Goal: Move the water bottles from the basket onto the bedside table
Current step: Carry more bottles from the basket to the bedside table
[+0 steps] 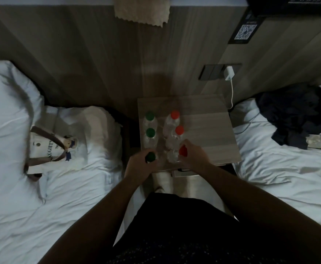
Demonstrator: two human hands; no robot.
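Several clear water bottles stand upright in two rows on the wooden bedside table (209, 126). The left row has green caps (149, 115) (150, 132), the right row red caps (175, 114) (179, 129). My left hand (138, 166) grips the nearest green-capped bottle (150, 156) at the table's front edge. My right hand (193, 155) wraps around the nearest red-capped bottle (183, 150). A white tote bag (60, 147) with brown handles lies flat on the left bed; no basket is in view.
White beds flank the table on both sides. Dark clothes (296, 115) lie on the right bed. A charger (229, 72) is plugged into the wall panel, its cable hanging beside the table. My legs and a foot (161, 181) show below the table.
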